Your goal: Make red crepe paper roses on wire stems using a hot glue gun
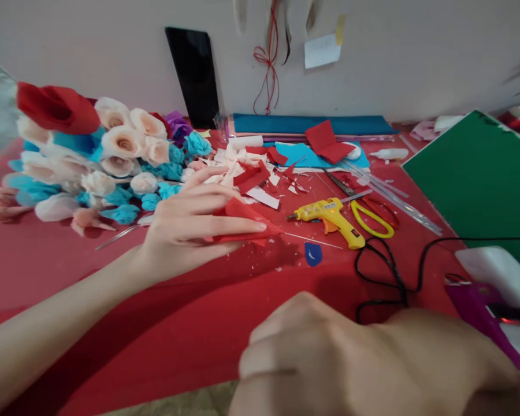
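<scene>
My left hand (188, 216) is over the middle of the table, its fingers closed on a folded piece of red crepe paper (238, 222). A thin wire (314, 240) runs right from the paper's tip; whether it is joined to the paper I cannot tell. Close to the camera, my right hand (303, 352) is curled into a fist, knuckles up and somewhat blurred. Its fingertips and anything inside them are hidden. Right of the paper lies a yellow glue gun (331, 216), and below its nozzle a small blue scrap (313, 254).
Paper flowers (123, 144) in white, blue and red crowd the left side. Paper scraps (229, 159) lie mid-table, with yellow-handled scissors (372, 222) to the right. A black cord (387, 283) loops near a purple power strip (476, 312). A green board (481, 179) leans at right.
</scene>
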A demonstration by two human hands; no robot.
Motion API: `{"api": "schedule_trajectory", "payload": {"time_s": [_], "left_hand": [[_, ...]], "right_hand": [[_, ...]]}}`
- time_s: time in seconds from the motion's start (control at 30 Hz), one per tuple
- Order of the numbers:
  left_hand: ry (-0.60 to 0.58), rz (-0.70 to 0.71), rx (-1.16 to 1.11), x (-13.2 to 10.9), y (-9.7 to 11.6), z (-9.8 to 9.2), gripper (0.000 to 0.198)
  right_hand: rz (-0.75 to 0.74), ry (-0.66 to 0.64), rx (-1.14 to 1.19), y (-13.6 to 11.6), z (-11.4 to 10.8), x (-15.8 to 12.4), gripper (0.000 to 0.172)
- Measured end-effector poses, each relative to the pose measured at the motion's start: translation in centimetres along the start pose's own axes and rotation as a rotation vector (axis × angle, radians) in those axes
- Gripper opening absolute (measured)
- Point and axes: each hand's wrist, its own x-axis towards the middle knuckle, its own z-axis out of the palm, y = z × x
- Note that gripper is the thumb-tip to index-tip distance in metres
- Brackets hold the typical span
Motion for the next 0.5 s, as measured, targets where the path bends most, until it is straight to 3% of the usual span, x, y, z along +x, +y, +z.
{"api": "schedule_trajectory", "payload": {"time_s": [0.07, 0.13, 0.2, 0.23, 0.27, 0.3, 0.37, 0.5], "left_hand": [[-0.016, 0.036, 0.047, 0.0, -0.1, -0.1, 0.018], [-0.044, 0.049, 0.091, -0.1, -0.1, -0.2, 0.017], [-0.054, 0.022, 0.107, -0.1, 0.0, -0.2, 0.016], [-0.062, 0.008, 0.104, -0.1, 0.1, -0.2, 0.016], [-0.062, 0.011, 0.101, -0.1, 0.2, -0.2, 0.016], [-0.065, 0.016, 0.099, 0.0, 0.3, -0.2, 0.015], [-0.079, 0.023, 0.097, 0.1, 0.6, -0.1, 0.016], [-0.084, 0.046, 0.085, 0.5, 1.2, 0.1, 0.014]], "right_hand": [[-0.019, 0.119, -0.206, 0.2, -1.0, -0.6, 0.026], [0.051, 0.356, -0.463, 0.8, -2.0, -1.1, 0.031], [0.182, 0.517, -0.514, 2.0, -3.0, -1.4, 0.023], [0.253, 0.59, -0.48, 2.7, -3.5, -1.4, 0.01], [0.295, 0.625, -0.41, 3.4, -3.9, -1.3, 0.015], [0.305, 0.629, -0.338, 4.0, -4.3, -1.2, 0.029], [0.293, 0.557, -0.222, 4.8, -4.5, -1.0, 0.041], [0.372, 0.293, -0.068, 5.1, -3.7, -0.7, 0.03]]}}
